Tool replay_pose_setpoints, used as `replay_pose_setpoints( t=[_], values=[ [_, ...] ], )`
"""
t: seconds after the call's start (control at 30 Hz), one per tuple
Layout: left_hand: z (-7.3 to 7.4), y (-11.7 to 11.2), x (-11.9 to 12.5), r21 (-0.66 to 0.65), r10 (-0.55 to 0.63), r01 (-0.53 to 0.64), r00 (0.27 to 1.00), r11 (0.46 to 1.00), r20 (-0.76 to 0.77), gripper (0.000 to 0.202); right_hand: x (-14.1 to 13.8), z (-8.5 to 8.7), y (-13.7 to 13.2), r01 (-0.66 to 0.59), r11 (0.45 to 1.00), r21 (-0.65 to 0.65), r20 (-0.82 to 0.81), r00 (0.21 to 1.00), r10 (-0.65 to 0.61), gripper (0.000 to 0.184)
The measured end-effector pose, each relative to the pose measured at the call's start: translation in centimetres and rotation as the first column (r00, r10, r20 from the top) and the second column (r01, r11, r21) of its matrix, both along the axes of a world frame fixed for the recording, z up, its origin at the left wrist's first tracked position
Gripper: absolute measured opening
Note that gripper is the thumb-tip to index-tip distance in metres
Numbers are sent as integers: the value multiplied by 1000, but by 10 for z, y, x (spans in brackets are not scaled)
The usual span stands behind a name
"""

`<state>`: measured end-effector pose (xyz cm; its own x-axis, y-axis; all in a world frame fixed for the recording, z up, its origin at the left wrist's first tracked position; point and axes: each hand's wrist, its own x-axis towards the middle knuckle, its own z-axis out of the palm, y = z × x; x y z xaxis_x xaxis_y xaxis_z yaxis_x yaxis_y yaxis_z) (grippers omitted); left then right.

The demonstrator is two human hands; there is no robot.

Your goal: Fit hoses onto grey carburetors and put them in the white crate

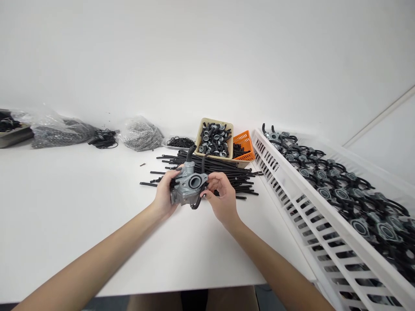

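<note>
A grey metal carburetor (pixel 186 186) is held up above the white table, its round bore turned toward me. My left hand (pixel 166 192) is closed around its left side. On the other side, my right hand (pixel 223 196) has its fingers bent in at a black rubber hose (pixel 196 202) that hangs along the carburetor's right edge; thumb and fingertips meet the hose or the body there. A black rubber cap (pixel 191 153) sticks up from the top of the carburetor. Behind it lies a spread pile of black rubber tubes (pixel 240 175).
A white slatted crate (pixel 292 181) full of carburetors stands at right. Behind the tubes are a cream bin (pixel 198 142) of capped parts, an orange basket (pixel 248 140) and a tray of black rings (pixel 180 141). Plastic bags of small parts (pixel 141 134) line the wall at left.
</note>
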<state>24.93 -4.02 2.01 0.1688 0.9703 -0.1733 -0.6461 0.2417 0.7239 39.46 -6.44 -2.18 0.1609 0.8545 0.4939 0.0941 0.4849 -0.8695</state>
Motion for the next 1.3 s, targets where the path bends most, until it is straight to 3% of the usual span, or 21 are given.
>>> replay_pose_setpoints(
  t=[0.27, 0.57, 1.13, 1.3],
  values=[
    [-2, 1, 0, -113, 43, -44, 999, 993, -9, 17, 2, 0, -1, -58, 996, 63, 26, 998, 57, 27],
    [-1, 1, 1, -137, 27, -25, 1000, 990, 7, 18, -1, 0, 1, -174, 984, -27, -118, 978, 170, 37],
    [1, 0, 2, -150, 47, -47, 999, 988, -4, 19, 0, -1, 4, -215, 977, -5, -139, 967, 212, 40],
    [-2, 1, 1, -138, -7, 4, 1000, 990, -22, 21, -1, 1, 5, -230, 972, -44, -175, 960, 220, 46]
  ],
)
